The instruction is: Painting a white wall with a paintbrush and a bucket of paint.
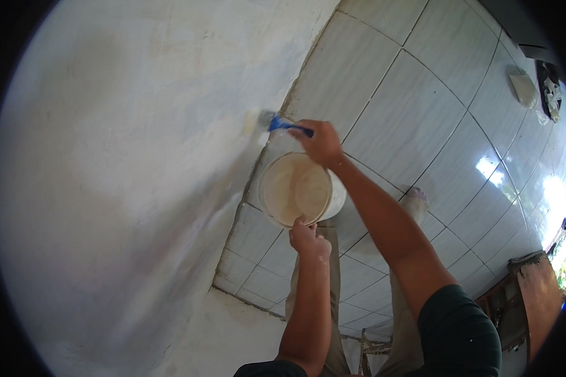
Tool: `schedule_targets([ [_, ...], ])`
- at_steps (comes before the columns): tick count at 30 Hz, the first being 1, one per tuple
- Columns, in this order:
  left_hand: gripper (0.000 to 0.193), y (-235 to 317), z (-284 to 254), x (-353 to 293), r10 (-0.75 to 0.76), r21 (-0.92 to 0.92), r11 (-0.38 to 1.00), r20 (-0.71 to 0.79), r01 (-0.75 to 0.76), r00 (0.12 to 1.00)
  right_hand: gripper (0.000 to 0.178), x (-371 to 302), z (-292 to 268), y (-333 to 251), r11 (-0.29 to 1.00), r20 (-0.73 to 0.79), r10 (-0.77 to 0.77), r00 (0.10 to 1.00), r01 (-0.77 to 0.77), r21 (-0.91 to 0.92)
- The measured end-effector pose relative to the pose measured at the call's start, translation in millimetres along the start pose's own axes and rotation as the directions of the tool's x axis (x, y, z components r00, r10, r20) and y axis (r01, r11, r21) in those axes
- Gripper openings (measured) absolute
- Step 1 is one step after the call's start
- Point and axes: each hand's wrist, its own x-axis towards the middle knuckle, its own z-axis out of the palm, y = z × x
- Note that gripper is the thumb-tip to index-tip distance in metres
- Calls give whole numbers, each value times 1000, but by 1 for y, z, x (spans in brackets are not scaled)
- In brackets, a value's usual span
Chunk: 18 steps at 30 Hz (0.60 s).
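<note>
My right hand (321, 143) is closed round the blue handle of a paintbrush (287, 125). The brush's bristles press against the whitish wall (138, 125), low down near the floor's edge, beside a small yellowish patch. With my left hand (309, 239) I grip the near rim of a white bucket (338, 198), which is tilted so that its pale, cream-coloured inside shows. The bucket is just below the brush, close to the wall. What lies at its bottom is hard to make out.
Large pale tiles (415, 94) cover the floor, meeting the wall along a rough edge. A plastic bag (523, 89) lies at the far right, beside a dark item with clear plastic. A worn wooden piece (538, 295) stands at lower right. My foot (415, 202) is on the tiles.
</note>
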Motion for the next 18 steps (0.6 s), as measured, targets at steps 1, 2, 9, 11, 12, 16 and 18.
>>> schedule_targets([
  [1, 38, 1, 4, -6, -14, 3, 1000, 21, 14, 1000, 28, 4, -1, 12, 998, -64, 11, 998, -15, -58],
  [2, 52, 0, 7, -9, -28, 7, 1000, 45, 28, 999, 31, 7, -4, 21, 992, -114, 74, 991, -85, -94],
  [9, 38, -28, 5, 13, -51, -122, 991, 75, 59, 996, 37, 15, 12, 26, 991, -172, 131, 976, -124, 52],
  [11, 31, -23, -24, 51, -19, -71, 997, 115, 27, 993, 34, -2, 16, -8, 959, 9, 261, 965, -260, 111],
  [12, 24, -21, -32, 61, -4, -3, 1000, 179, 4, 984, 30, -12, 11, -8, 973, 131, 161, 978, -180, 145],
  [16, 9, -2, -5, 25, -95, -148, 984, 21, 97, 995, 26, -15, -3, -1, 906, 409, -122, 904, -67, 418],
  [18, 9, 5, -7, 30, -79, -145, 986, 6, 79, 997, 28, 0, -3, 9, 926, 364, -137, 921, -11, 377],
])
